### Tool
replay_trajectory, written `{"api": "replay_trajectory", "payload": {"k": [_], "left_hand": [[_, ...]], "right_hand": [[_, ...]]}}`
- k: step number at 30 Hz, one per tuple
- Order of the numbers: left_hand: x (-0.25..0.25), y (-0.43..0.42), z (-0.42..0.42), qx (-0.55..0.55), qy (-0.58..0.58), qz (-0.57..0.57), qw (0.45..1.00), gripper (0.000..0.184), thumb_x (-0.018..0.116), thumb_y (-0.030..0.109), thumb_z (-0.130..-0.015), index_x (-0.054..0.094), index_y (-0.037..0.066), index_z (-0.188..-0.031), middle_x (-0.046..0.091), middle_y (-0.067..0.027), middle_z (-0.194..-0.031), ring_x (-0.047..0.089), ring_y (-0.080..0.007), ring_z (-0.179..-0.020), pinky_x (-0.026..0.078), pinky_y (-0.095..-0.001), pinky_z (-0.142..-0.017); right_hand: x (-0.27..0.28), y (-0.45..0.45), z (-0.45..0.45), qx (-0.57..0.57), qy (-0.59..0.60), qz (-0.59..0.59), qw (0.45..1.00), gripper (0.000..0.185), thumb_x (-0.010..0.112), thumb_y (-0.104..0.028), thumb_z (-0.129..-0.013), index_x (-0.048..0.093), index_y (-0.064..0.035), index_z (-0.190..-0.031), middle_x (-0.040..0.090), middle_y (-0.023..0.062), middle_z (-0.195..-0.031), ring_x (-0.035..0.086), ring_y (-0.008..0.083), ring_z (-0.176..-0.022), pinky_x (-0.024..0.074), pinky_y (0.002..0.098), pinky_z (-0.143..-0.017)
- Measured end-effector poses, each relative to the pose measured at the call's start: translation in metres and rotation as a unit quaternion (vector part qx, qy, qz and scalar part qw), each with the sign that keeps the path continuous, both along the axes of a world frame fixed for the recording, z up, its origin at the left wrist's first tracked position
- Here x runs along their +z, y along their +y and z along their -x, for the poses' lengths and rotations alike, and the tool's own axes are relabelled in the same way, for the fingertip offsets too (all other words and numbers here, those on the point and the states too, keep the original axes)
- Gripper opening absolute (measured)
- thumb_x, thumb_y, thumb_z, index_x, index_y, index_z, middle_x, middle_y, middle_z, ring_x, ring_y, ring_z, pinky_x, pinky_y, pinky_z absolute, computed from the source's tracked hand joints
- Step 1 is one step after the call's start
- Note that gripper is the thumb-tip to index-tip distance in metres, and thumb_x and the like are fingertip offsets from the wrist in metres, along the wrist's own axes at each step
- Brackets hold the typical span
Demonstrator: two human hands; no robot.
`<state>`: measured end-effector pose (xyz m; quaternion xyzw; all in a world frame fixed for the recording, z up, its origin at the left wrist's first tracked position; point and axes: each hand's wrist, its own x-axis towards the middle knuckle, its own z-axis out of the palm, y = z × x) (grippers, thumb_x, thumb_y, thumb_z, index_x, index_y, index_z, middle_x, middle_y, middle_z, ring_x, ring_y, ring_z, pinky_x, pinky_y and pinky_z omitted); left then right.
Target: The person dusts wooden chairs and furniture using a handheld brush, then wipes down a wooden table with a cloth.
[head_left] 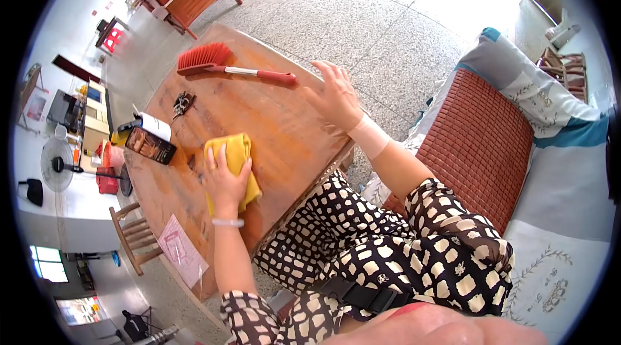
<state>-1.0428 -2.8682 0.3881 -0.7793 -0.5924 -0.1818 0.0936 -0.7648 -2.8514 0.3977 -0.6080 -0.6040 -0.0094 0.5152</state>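
Observation:
A folded yellow cloth lies on the wooden table, and my left hand presses down on it with fingers over its surface. Close to the table's right edge, my right hand has its fingers spread and holds nothing. The handle end of a red-bristled brush lies just beside that hand. Left of the cloth stands a black and white bottle. A bunch of keys rests between the bottle and the brush.
A pink and white sheet lies at the table's lower left, near a wooden chair. On the right is a sofa with a brown woven mat. A fan stands at the far left.

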Motion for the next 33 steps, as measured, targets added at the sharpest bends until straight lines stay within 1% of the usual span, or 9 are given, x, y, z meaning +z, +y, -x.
{"api": "replay_trajectory", "payload": {"k": [1, 5, 8, 12, 16, 21, 26, 28, 33], "left_hand": [[0.001, 0.009, -0.007, 0.028, 0.007, 0.015, 0.999, 0.062, 0.055, 0.048, -0.063, 0.041, 0.012, -0.112, 0.035, -0.0148, -0.120, 0.034, -0.0331, -0.107, 0.032, -0.0470, -0.081], [-0.004, 0.027, -0.013, 0.069, 0.027, 0.001, 0.997, 0.064, 0.055, 0.051, -0.060, 0.042, 0.016, -0.112, 0.035, -0.0132, -0.119, 0.031, -0.0309, -0.110, 0.030, -0.0498, -0.081], [0.000, 0.023, -0.011, 0.063, -0.005, -0.028, 0.998, 0.061, 0.057, 0.049, -0.060, 0.044, 0.015, -0.109, 0.039, -0.0149, -0.115, 0.037, -0.0311, -0.105, 0.031, -0.0451, -0.082], [0.002, 0.021, -0.012, 0.074, -0.026, -0.012, 0.997, 0.060, 0.057, 0.049, -0.060, 0.044, 0.017, -0.109, 0.039, -0.0130, -0.117, 0.035, -0.0306, -0.106, 0.031, -0.0444, -0.082], [0.003, 0.019, -0.009, 0.082, -0.044, 0.010, 0.996, 0.059, 0.058, 0.048, -0.060, 0.043, 0.020, -0.109, 0.036, -0.0117, -0.119, 0.034, -0.0305, -0.108, 0.031, -0.0458, -0.081], [0.001, 0.030, -0.011, 0.137, -0.015, 0.052, 0.989, 0.064, 0.054, 0.053, -0.061, 0.038, 0.021, -0.114, 0.031, -0.0109, -0.123, 0.030, -0.0305, -0.112, 0.028, -0.0478, -0.084], [0.001, 0.064, -0.004, 0.190, -0.021, 0.078, 0.978, 0.068, 0.050, 0.057, -0.062, 0.035, 0.021, -0.118, 0.027, -0.0099, -0.126, 0.028, -0.0298, -0.114, 0.027, -0.0502, -0.085], [0.005, 0.078, -0.002, 0.212, -0.027, 0.099, 0.972, 0.071, 0.050, 0.058, -0.061, 0.034, 0.020, -0.119, 0.026, -0.0113, -0.127, 0.029, -0.0298, -0.114, 0.028, -0.0517, -0.084], [-0.002, 0.109, -0.003, 0.235, -0.044, 0.090, 0.967, 0.071, 0.049, 0.058, -0.061, 0.034, 0.018, -0.118, 0.029, -0.0118, -0.125, 0.032, -0.0291, -0.113, 0.029, -0.0535, -0.082]], "right_hand": [[0.002, 0.006, 0.002, 0.053, -0.023, 0.043, 0.997, 0.050, 0.055, -0.027, -0.066, 0.039, -0.0076, -0.110, 0.040, 0.0132, -0.110, 0.036, 0.0307, -0.102, 0.0291, 0.0366, -0.087], [-0.018, 0.044, 0.022, 0.102, -0.152, 0.145, 0.972, 0.049, 0.053, -0.028, -0.068, 0.040, -0.0111, -0.111, 0.040, 0.0126, -0.110, 0.036, 0.0296, -0.103, 0.0264, 0.0431, -0.087], [-0.018, 0.057, 0.034, 0.096, -0.217, 0.210, 0.949, 0.042, 0.047, -0.025, -0.073, 0.039, -0.0131, -0.112, 0.040, 0.0105, -0.112, 0.034, 0.0278, -0.107, 0.0242, 0.0472, -0.087], [-0.026, 0.094, 0.035, 0.156, -0.220, 0.174, 0.947, 0.034, 0.038, -0.019, -0.079, 0.040, -0.0173, -0.113, 0.043, 0.0096, -0.112, 0.036, 0.0268, -0.106, 0.0242, 0.0441, -0.089], [-0.027, 0.128, 0.027, 0.091, -0.210, 0.188, 0.955, 0.031, 0.040, -0.020, -0.079, 0.044, -0.0192, -0.110, 0.042, 0.0093, -0.113, 0.038, 0.0292, -0.104, 0.0284, 0.0387, -0.088], [-0.051, 0.124, 0.011, 0.024, -0.101, 0.061, 0.993, 0.042, 0.050, -0.023, -0.071, 0.043, -0.0049, -0.108, 0.039, 0.0180, -0.113, 0.036, 0.0337, -0.103, 0.0278, 0.0397, -0.089], [-0.038, 0.026, -0.004, 0.183, -0.073, 0.104, 0.975, 0.041, 0.055, -0.016, -0.068, 0.042, -0.0034, -0.106, 0.040, 0.0182, -0.111, 0.036, 0.0332, -0.104, 0.0295, 0.0390, -0.087], [-0.032, -0.024, -0.009, 0.192, -0.147, 0.059, 0.968, 0.033, 0.056, -0.011, -0.067, 0.048, -0.0027, -0.098, 0.043, 0.0167, -0.108, 0.042, 0.0320, -0.097, 0.0348, 0.0383, -0.082], [-0.038, -0.053, 0.000, 0.143, 0.027, -0.066, 0.987, 0.007, 0.054, -0.001, -0.064, 0.056, -0.0024, -0.071, 0.056, 0.0092, -0.078, 0.053, 0.0216, -0.071, 0.0422, 0.0282, -0.063]]}}
